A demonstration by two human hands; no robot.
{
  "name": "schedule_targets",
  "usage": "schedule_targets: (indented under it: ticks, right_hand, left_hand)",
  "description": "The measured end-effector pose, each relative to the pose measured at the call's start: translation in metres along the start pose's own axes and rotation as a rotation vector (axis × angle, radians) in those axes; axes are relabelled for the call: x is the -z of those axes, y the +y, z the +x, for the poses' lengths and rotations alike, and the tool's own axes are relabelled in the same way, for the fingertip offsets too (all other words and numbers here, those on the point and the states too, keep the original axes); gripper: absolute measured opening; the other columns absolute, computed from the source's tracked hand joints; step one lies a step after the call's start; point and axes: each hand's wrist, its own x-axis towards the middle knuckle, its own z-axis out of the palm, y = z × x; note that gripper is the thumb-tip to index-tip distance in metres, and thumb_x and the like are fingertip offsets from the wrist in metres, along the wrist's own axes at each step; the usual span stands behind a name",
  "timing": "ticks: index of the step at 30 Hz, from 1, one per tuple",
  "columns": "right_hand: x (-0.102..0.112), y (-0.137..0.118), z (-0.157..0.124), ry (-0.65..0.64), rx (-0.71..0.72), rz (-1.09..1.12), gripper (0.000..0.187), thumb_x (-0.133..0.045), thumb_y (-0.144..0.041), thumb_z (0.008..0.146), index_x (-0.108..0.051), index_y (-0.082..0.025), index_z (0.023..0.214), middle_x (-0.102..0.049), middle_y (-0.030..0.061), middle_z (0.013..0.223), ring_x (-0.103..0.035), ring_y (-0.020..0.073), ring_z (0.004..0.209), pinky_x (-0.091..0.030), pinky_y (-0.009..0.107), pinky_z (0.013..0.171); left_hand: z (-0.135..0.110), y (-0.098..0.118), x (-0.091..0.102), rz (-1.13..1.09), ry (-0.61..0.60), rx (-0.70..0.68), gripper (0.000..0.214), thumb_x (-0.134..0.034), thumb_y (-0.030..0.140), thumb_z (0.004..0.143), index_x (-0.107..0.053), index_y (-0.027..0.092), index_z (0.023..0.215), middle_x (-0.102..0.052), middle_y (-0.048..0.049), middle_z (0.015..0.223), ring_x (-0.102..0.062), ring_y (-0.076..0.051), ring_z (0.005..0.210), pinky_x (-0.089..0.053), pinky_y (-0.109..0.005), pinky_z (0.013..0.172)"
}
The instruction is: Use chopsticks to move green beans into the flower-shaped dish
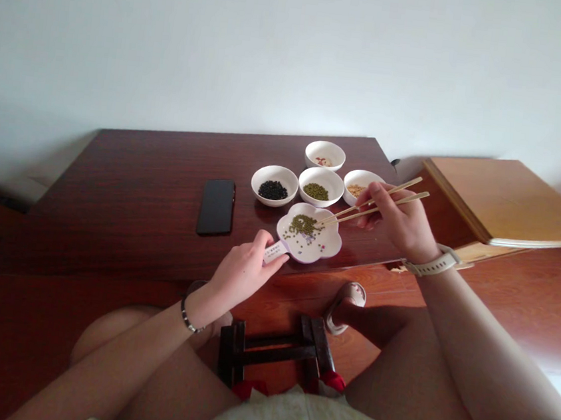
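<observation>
My left hand [244, 265] is closed round the handle of a white flower-shaped plate [324, 249] at the table's front edge. Small green beans [304, 224] lie on the plate, mostly toward its upper left. In my right hand [400, 219] is a pair of chopsticks [361, 209], their tips down among the beans; whether they pinch one is too small to tell. Just behind the plate stands a white bowl [333, 195] of green beans. To its left is a bowl [260, 198] of black beans, to its right a bowl [362, 174] of yellowish beans, partly hidden by my right hand.
A fourth-side white bowl [325, 149] with a few reddish and pale pieces sits at the back. A black phone [216, 207] lies on the dark wooden table [147, 189] left of the bowls. A lighter wooden piece of furniture [517, 198] stands at right, and a dark stool [275, 355] below.
</observation>
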Motion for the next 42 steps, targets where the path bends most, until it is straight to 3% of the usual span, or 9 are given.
schedule_targets:
  ticks: [3,12,16,25,28,31,37,42]
  right_hand:
    - [0.003,0.005,0.001,0.03,0.015,-0.025,0.079,-0.086,-0.104,0.104,-0.083,-0.026,0.091,-0.08,0.0056,0.072,-0.074,0.02,0.059,-0.061,0.032,0.056]
    - [0.006,0.011,-0.001,0.037,0.032,-0.002,0.077,-0.087,-0.098,0.109,-0.085,-0.022,0.095,-0.079,0.0049,0.075,-0.074,0.017,0.06,-0.061,0.029,0.059]
    - [0.006,0.011,-0.001,0.058,0.011,0.041,0.079,-0.09,-0.1,0.104,-0.085,-0.023,0.093,-0.078,0.0044,0.078,-0.076,0.0172,0.062,-0.061,0.029,0.059]
    - [0.0,0.014,0.002,0.108,-0.02,0.107,0.076,-0.09,-0.098,0.106,-0.085,-0.023,0.094,-0.078,0.0044,0.073,-0.074,0.0172,0.062,-0.06,0.03,0.062]
    - [-0.003,0.015,0.003,0.111,-0.026,0.122,0.077,-0.092,-0.098,0.105,-0.085,-0.022,0.092,-0.078,0.0042,0.073,-0.073,0.0169,0.061,-0.059,0.029,0.061]
    - [-0.005,0.017,0.004,0.131,-0.024,0.13,0.074,-0.092,-0.096,0.106,-0.086,-0.023,0.091,-0.077,0.0038,0.072,-0.071,0.0169,0.06,-0.059,0.03,0.061]
    - [-0.005,0.023,0.005,0.122,-0.033,0.106,0.075,-0.087,-0.099,0.108,-0.086,-0.026,0.091,-0.076,0.0038,0.072,-0.07,0.0183,0.06,-0.058,0.031,0.058]
    - [-0.007,0.028,0.008,0.102,-0.086,0.182,0.076,-0.092,-0.096,0.105,-0.087,-0.022,0.092,-0.079,0.0054,0.079,-0.073,0.0164,0.064,-0.061,0.027,0.06]
  left_hand:
    - [-0.002,0.001,-0.003,0.053,0.021,0.008,0.018,-0.082,0.038,0.128,-0.068,0.026,0.132,-0.1,-0.0182,0.122,-0.1,-0.042,0.109,-0.067,-0.041,0.081]
    - [0.001,-0.004,-0.002,0.119,0.024,0.017,0.023,-0.083,0.044,0.128,-0.072,0.025,0.134,-0.099,-0.0193,0.116,-0.099,-0.045,0.104,-0.063,-0.042,0.077]
    - [0.002,-0.012,0.0,0.072,0.09,0.045,0.025,-0.086,0.044,0.125,-0.073,0.025,0.135,-0.098,-0.0216,0.12,-0.098,-0.045,0.105,-0.06,-0.042,0.077]
    - [0.002,-0.023,-0.002,0.042,0.097,0.004,0.026,-0.087,0.047,0.124,-0.071,0.028,0.119,-0.094,-0.0155,0.105,-0.093,-0.041,0.093,-0.051,-0.04,0.074]
    - [0.003,-0.027,0.0,0.047,0.133,0.006,0.026,-0.081,0.049,0.127,-0.069,0.029,0.117,-0.095,-0.0163,0.11,-0.092,-0.041,0.094,-0.05,-0.04,0.074]
    - [0.003,-0.03,0.0,0.033,0.104,-0.004,0.028,-0.085,0.048,0.124,-0.067,0.031,0.111,-0.092,-0.0116,0.1,-0.09,-0.038,0.087,-0.048,-0.04,0.072]
    - [0.0,-0.031,0.002,0.042,0.129,0.026,0.027,-0.085,0.05,0.122,-0.067,0.031,0.116,-0.094,-0.0137,0.106,-0.092,-0.042,0.093,-0.053,-0.042,0.075]
    - [0.0,-0.037,0.008,-0.028,0.155,0.032,0.025,-0.077,0.054,0.125,-0.068,0.031,0.119,-0.089,-0.007,0.096,-0.085,-0.034,0.08,-0.053,-0.04,0.073]
